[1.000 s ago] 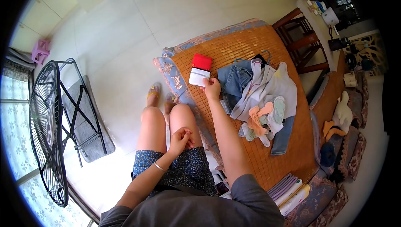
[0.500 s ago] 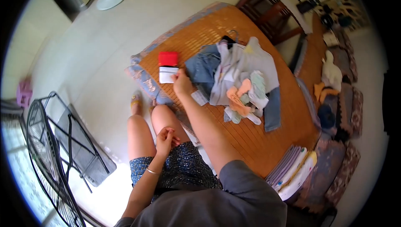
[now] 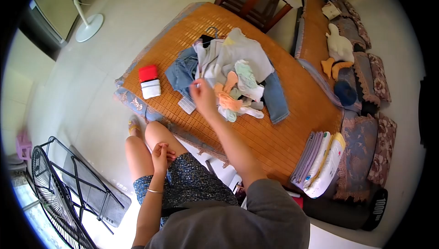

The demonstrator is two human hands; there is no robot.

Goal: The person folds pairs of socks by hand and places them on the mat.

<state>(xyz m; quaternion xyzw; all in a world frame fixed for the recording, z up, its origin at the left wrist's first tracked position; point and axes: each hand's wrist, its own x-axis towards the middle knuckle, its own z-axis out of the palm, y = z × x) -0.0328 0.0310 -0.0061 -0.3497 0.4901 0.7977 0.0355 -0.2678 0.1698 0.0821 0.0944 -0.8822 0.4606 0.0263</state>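
Observation:
My right hand (image 3: 204,98) is over the near-left edge of a heap of clothes, close to blue jeans (image 3: 181,69) and a pale grey shirt (image 3: 247,56). It is blurred, and its fingertips do not show clearly enough to tell a grip. Orange socks (image 3: 229,101) and a pale green sock (image 3: 245,76) lie on the heap to its right. My left hand (image 3: 163,157) rests on my lap with its fingers curled in, holding nothing that I can see. Left of the heap, a red folded item (image 3: 147,73) lies beside a white folded item (image 3: 151,89).
The heap lies on a brown woven mat (image 3: 297,107). Folded fabric and a white pack (image 3: 323,166) stand at its right corner. A sofa with cushions (image 3: 359,150) runs along the right. A black chair (image 3: 55,189) and a fan (image 3: 89,27) stand on the left.
My right hand has left the white folded item and moved right to the heap. My left hand stays on my lap. The view has shifted, so the mat sits further left.

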